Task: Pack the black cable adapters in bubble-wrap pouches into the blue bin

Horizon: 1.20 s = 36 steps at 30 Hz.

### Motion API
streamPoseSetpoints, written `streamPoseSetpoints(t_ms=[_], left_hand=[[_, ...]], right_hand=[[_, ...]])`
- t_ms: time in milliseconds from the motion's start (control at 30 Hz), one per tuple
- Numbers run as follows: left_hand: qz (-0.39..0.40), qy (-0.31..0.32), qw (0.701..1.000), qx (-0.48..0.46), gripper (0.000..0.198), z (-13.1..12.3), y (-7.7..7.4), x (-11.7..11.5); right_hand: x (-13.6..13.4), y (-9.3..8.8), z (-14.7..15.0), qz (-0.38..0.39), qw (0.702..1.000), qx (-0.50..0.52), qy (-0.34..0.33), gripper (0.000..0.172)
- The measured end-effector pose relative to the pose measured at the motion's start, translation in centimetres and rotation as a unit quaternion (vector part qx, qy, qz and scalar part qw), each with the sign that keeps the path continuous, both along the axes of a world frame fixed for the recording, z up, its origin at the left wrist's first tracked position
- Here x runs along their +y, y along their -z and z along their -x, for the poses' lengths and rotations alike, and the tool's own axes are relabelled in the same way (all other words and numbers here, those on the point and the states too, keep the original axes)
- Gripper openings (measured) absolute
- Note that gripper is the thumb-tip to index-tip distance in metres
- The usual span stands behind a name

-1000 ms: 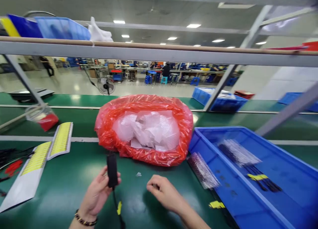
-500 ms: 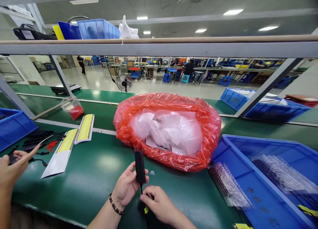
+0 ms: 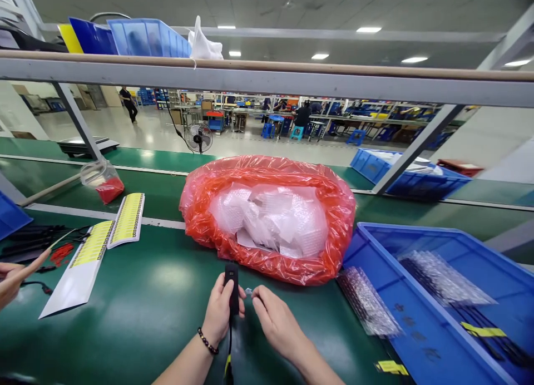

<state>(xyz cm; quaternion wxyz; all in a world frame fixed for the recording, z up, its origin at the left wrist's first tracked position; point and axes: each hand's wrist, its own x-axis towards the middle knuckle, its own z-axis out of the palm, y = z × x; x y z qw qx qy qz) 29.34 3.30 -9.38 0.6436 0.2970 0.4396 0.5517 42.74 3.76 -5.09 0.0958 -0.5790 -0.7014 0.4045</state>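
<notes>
My left hand (image 3: 219,307), with a beaded bracelet at its wrist, is wrapped round a small black box (image 3: 232,276). The box stands upright with the thumb across its face. From its lower end a black cable (image 3: 230,337) hangs down, with a yellow label (image 3: 227,365) near the bottom of the picture. My right hand (image 3: 275,321) is just right of the box, its fingers curled in and thumb against them. At its fingertips is a small clear scrap (image 3: 249,291); whether the fingers grip it is unclear.
Ahead lies a red plastic bag (image 3: 334,251) filled with bubble-wrap pouches (image 3: 279,218). A blue bin (image 3: 400,312) at right holds wrapped items, with a bubble-wrapped bundle (image 3: 367,301) beside it. Label sheets (image 3: 79,279) and another person's hand (image 3: 16,279) are at left.
My right hand has left the cable below the box and moved up beside it. My left thumb now lies over the box. The view has shifted right.
</notes>
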Motion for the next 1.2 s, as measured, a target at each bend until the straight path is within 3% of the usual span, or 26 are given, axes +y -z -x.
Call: streamPoseSetpoints(t_ms=[200,433,1000,1200], left_hand=[[-0.019,0.048,0.998,0.028,0.038,-0.6,1.2,-0.6],[-0.066,0.018,0.989,0.131,0.045,-0.3,1.5,-0.8],[-0.054,0.038,0.989,0.131,0.047,-0.2,1.8,-0.9],[-0.048,0.046,0.992,0.105,0.051,-0.2,1.8,-0.9]], right_hand=[[1.6,1.3,1.1,-0.034,0.998,-0.05,0.014,0.061],[2.4,1.8,2.7,-0.038,0.998,-0.055,0.01,0.064],[2.9,2.1,3.0,-0.02,0.996,-0.085,-0.001,0.059],[2.7,1.8,2.9,0.0,0.998,-0.068,0.0,0.066]])
